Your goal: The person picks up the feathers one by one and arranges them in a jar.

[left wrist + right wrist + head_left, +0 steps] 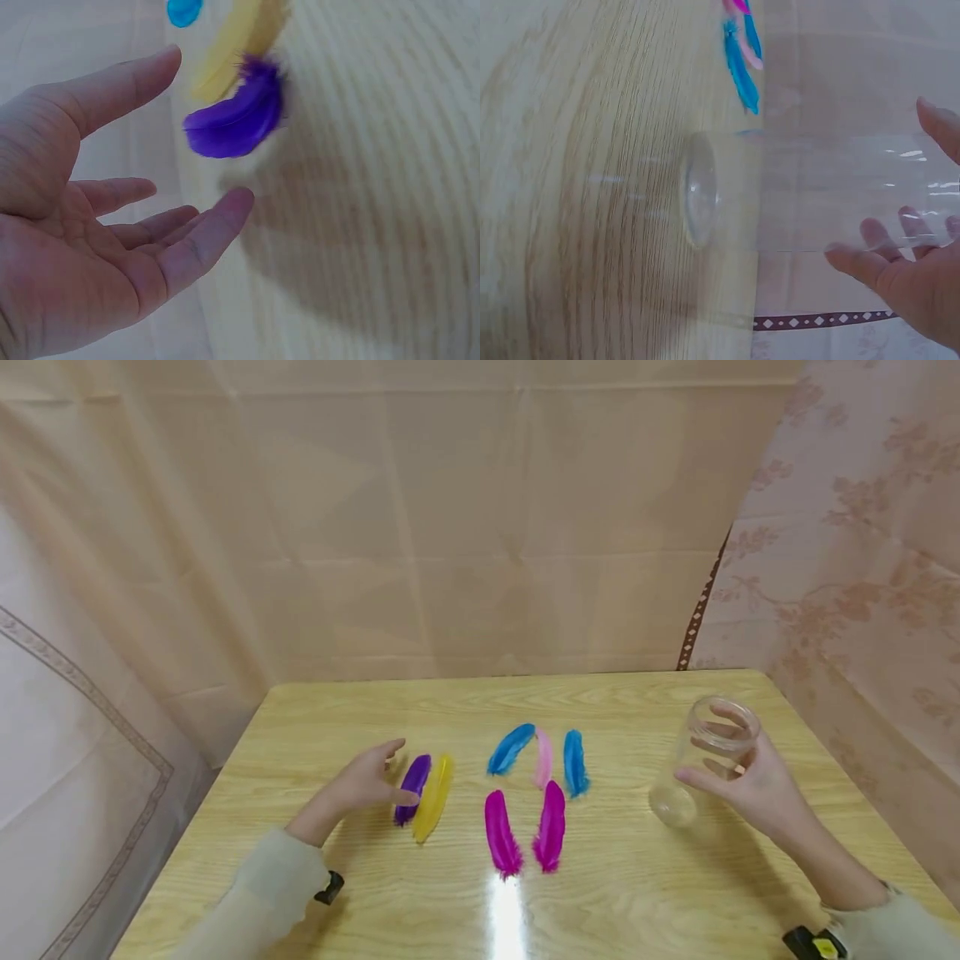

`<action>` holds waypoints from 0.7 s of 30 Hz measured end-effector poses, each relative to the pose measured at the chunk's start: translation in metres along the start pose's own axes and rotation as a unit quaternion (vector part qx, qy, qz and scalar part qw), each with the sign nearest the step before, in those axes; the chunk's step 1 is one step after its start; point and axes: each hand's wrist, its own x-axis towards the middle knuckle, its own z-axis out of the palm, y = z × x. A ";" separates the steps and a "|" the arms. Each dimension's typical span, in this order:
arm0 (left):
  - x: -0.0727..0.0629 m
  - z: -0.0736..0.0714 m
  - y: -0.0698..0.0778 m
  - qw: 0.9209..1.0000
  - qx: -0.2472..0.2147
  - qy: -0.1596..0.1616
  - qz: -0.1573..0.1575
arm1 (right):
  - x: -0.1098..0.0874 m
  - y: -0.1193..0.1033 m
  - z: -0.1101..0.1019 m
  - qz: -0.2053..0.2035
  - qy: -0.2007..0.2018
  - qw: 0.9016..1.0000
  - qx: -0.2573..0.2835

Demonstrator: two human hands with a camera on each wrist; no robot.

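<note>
My left hand [366, 782] hovers just left of a purple feather [416, 775], thumb and fingers spread apart with nothing held. In the left wrist view a gap shows between the fingertips and the purple feather [238, 124]. Beside that feather lies a yellow feather [433, 800]. At the right, my right hand [765, 793] grips a tall clear jar [681, 768] near its rim, thumb on the near side and fingers round the far side. The jar's open mouth faces up, and its base [701, 191] seems to stand on the table.
Mid-table lie two blue feathers [512, 749] and a pale pink feather [544, 758]. Nearer are two magenta feathers [551, 827]. The wooden table [622, 893] ends at a beige cloth [480, 543] behind and a floral cloth [870, 568] at the right.
</note>
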 end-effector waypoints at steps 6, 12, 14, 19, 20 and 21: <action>0.011 0.010 -0.005 1.000 0.015 0.012 -0.024 | 0.006 0.005 0.008 -0.012 0.027 1.000 0.008; 0.017 0.016 -0.005 0.999 0.029 0.023 -0.035 | 0.007 0.006 0.009 -0.021 0.026 0.999 0.008; 0.019 0.017 -0.006 0.998 0.038 0.026 -0.035 | 0.007 0.006 0.009 -0.029 0.022 0.999 0.009; 0.022 0.019 -0.008 0.997 0.060 0.039 -0.034 | 0.009 0.007 0.008 -0.037 0.018 0.999 0.013; 0.023 0.020 -0.008 0.997 0.061 0.041 -0.035 | 0.008 0.006 0.008 -0.036 0.018 0.999 0.012; 0.023 0.020 -0.009 0.997 0.058 0.042 -0.037 | 0.008 0.007 0.008 -0.034 0.018 0.999 0.007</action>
